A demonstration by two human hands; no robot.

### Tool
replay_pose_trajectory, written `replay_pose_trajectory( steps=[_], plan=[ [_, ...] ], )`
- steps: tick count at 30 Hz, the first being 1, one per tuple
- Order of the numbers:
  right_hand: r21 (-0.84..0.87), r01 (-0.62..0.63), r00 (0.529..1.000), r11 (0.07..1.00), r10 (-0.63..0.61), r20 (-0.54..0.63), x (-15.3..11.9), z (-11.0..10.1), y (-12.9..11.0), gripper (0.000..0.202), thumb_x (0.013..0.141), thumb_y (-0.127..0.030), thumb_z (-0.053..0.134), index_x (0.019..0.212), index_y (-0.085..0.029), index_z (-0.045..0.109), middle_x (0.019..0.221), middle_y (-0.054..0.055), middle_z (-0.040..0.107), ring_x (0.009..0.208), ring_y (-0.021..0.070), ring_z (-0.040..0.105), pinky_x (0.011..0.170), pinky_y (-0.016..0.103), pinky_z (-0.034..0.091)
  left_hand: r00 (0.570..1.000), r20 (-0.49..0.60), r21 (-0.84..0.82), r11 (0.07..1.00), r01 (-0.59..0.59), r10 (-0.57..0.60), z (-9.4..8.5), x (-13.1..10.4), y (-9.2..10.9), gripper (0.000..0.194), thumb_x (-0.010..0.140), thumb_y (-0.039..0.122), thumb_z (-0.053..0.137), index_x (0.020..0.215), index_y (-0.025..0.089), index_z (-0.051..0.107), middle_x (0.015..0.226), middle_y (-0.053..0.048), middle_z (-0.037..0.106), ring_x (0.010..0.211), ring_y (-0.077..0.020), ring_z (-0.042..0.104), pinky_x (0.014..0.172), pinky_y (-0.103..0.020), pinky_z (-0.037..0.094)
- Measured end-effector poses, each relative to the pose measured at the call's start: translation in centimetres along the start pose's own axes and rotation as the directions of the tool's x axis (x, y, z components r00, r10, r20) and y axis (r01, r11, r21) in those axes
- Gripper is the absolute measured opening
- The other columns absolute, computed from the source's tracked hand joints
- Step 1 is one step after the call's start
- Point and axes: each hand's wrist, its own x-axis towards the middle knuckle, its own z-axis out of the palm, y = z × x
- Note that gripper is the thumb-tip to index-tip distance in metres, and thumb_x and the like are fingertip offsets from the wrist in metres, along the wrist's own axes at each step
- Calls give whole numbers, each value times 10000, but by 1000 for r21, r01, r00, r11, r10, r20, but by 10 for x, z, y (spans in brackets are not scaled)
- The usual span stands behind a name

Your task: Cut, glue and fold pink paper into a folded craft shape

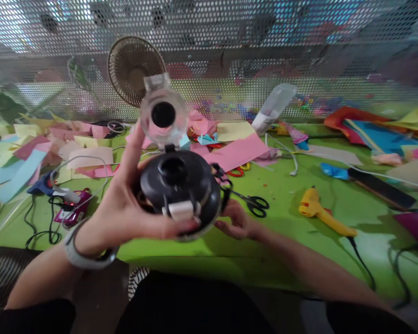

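Note:
My left hand (pixel 125 204) is wrapped round a water bottle (pixel 181 185) with a dark lid, holding it up over the table, its top tilted toward me. The bottle's clear flip cap (pixel 164 116) stands open on its hinge, uncovering the round spout. A white latch (pixel 181 210) is on the near side of the lid, close to my left thumb. A dark carrying strap (pixel 225 188) hangs at the right side. Just under it, my right hand (pixel 237 221) is loosely curled with thumb and fingers apart; whether it touches the bottle is unclear.
Black scissors (pixel 257 205), a yellow glue gun (pixel 325 215) and a dark-handled tool (pixel 381 188) lie on the green table (pixel 282 250) to the right. Coloured paper pieces (pixel 233 153), a fan (pixel 135 69), a clear bottle (pixel 275 109) and cables lie or stand farther back, before a perforated metal screen.

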Motion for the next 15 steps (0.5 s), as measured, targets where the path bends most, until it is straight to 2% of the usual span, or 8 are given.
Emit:
replay_pose_trajectory(
  steps=[3, 5, 7, 9, 11, 15],
  plan=[
    [180, -21, 998, 983, 32, -54, 1, 2, 1, 246, 941, -263, 499, 802, -176, 683, 712, 64, 716, 695, 163, 677, 647, 290, 562, 986, -120, -9, 993, -121, 119, -26, 30, -10, 1272, 592, 144, 897, 1566, 270, 89, 1268, 0, 663, 1144, -253, 631, 1056, -495, 474],
    [199, -17, 997, 980, 30, -67, -1, 4, 2, 172, 898, -201, 551, 808, -174, 696, 717, 62, 726, 690, 164, 679, 631, 292, 563, 978, -138, 33, 988, -152, 155, -49, 55, -21, 1165, 646, 170, 877, 1546, 296, 149, 1248, 43, 665, 1127, -205, 613, 1094, -486, 428],
    [177, 3, 996, 984, 13, -88, -2, 6, 4, 141, 869, -162, 571, 802, -176, 695, 706, 53, 726, 669, 157, 672, 611, 288, 558, 953, -203, 62, 974, -216, 224, -76, 79, -35, 1239, 565, 198, 920, 1533, 300, 154, 1198, 97, 668, 1113, -169, 584, 1111, -460, 404],
    [159, 20, 994, 987, -2, -112, -3, 8, 7, 129, 855, -145, 580, 794, -177, 689, 693, 47, 723, 647, 151, 662, 600, 288, 550, 947, -260, 95, 981, -172, 191, -104, 100, -50, 1368, 520, 241, 938, 1544, 305, 32, 1176, 112, 663, 1153, -175, 559, 1098, -467, 392],
    [149, 29, 993, 988, -11, -117, -2, 8, 8, 131, 854, -138, 583, 778, -178, 681, 674, 42, 718, 620, 145, 653, 591, 288, 543, 913, -361, 141, 979, -147, 189, -128, 115, -62, 1467, 454, 253, 949, 1552, 311, -23, 1188, 81, 661, 1184, -211, 550, 1063, -469, 407],
    [112, 34, 995, 993, -23, -95, 1, 4, 5, 166, 865, -118, 571, 742, -173, 668, 661, 60, 714, 603, 147, 647, 587, 291, 534, 860, -448, 208, 964, -165, 244, -159, 127, -73, 1412, 509, 256, 913, 1548, 353, -37, 1331, 76, 594, 1215, -185, 529, 1073, -410, 384]
  ],
)
